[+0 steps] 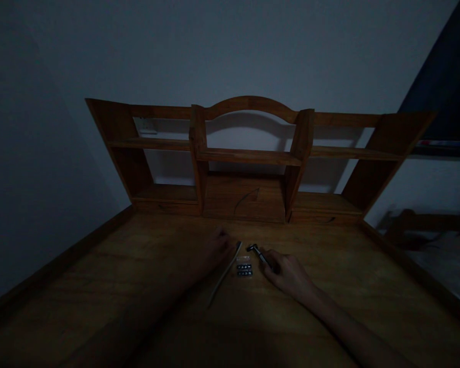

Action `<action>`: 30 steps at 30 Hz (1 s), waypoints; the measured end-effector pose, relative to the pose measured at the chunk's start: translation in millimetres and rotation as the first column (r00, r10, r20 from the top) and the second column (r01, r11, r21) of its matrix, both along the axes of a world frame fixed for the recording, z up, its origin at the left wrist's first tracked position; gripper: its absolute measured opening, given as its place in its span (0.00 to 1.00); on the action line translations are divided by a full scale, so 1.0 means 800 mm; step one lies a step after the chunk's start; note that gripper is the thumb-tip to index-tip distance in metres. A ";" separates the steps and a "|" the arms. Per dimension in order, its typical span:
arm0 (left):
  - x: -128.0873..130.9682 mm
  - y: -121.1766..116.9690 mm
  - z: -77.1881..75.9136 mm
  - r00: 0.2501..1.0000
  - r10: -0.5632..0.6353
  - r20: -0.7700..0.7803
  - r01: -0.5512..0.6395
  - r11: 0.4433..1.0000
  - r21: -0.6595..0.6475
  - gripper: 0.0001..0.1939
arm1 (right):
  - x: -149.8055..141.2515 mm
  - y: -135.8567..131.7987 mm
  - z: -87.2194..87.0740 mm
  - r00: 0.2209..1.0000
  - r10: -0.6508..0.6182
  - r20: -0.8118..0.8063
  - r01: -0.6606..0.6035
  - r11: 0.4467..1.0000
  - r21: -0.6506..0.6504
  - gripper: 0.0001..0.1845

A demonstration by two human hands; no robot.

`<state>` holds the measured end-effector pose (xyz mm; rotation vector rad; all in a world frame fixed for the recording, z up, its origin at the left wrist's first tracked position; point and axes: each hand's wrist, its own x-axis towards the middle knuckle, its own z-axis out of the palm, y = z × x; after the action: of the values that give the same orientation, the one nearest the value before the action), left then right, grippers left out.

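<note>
My right hand (285, 271) is closed around the handle of a razor (257, 253), its head pointing up and to the left just above the desk. My left hand (217, 246) is over the desk to the left, dark and blurred, so how its fingers are set does not show clearly. Close beside it, a thin pale toothbrush (225, 276) with a dark bristle end lies at a slant. Between toothbrush and razor sits a small clear case (244, 259) with dark, shiny razor cartridges (244, 270) in rows below its clear end.
The wooden desktop (322, 317) spreads under both hands, with a raised rim along its sides. At its back stands a wooden shelf unit (249, 157) against a pale wall (230, 51). A wall socket (147, 126) shows through the left shelf. The room is dim.
</note>
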<state>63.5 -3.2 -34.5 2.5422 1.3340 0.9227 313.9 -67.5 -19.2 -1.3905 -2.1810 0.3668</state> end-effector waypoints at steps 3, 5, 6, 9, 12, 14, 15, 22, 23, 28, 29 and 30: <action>0.001 -0.005 0.006 0.999 -0.017 0.033 0.018 1.000 -0.022 0.14 | 0.000 0.000 0.002 0.999 0.011 0.033 -0.011 1.000 0.003 0.14; -0.001 -0.005 0.009 0.997 -0.004 0.073 0.006 0.999 -0.040 0.14 | 0.001 0.000 0.003 0.999 0.009 0.042 -0.010 1.000 0.011 0.14; -0.002 -0.004 0.010 0.996 0.001 0.091 0.003 0.999 -0.046 0.13 | 0.003 0.001 0.004 0.999 0.006 0.042 -0.007 1.000 0.017 0.13; 0.002 0.000 0.016 0.994 -0.018 0.108 0.023 0.999 -0.037 0.13 | 0.011 0.003 0.009 0.999 -0.012 0.035 0.012 1.000 0.020 0.13; 0.018 -0.001 0.021 0.996 -0.040 0.083 0.041 0.999 -0.009 0.12 | 0.019 0.005 0.013 0.999 -0.037 0.021 0.036 0.999 0.028 0.14; 0.034 -0.003 0.021 0.996 -0.063 0.059 0.063 0.998 0.003 0.11 | 0.022 0.005 0.014 0.999 -0.040 0.025 0.039 0.998 0.039 0.13; 0.041 -0.005 0.020 0.995 -0.079 0.053 0.079 0.997 0.011 0.11 | 0.023 0.005 0.014 0.999 -0.034 0.029 0.033 0.999 0.042 0.13; 0.058 -0.005 0.001 0.990 -0.094 0.105 0.093 0.996 0.013 0.12 | 0.019 0.002 0.009 0.996 0.040 0.075 -0.042 0.999 0.026 0.15; 0.055 -0.005 0.000 0.990 -0.089 0.112 0.089 0.996 0.008 0.13 | 0.019 0.002 0.008 0.995 0.046 0.088 -0.048 0.998 0.030 0.14; 0.046 -0.006 -0.001 0.985 -0.077 0.156 0.082 0.996 -0.029 0.13 | 0.012 -0.002 0.005 0.991 0.057 0.120 -0.061 0.998 0.032 0.17; 0.045 -0.006 -0.001 0.984 -0.073 0.162 0.079 0.996 -0.034 0.13 | 0.009 -0.001 0.005 0.992 0.048 0.120 -0.053 0.998 0.036 0.18; 0.045 -0.008 -0.001 0.984 -0.071 0.164 0.078 0.996 -0.038 0.12 | 0.007 -0.001 0.004 0.992 0.035 0.118 -0.041 0.998 0.043 0.18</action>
<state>99.4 -9.3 -35.3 2.4071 1.1914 1.0486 319.4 -68.0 -16.4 -1.3790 -2.2988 0.2532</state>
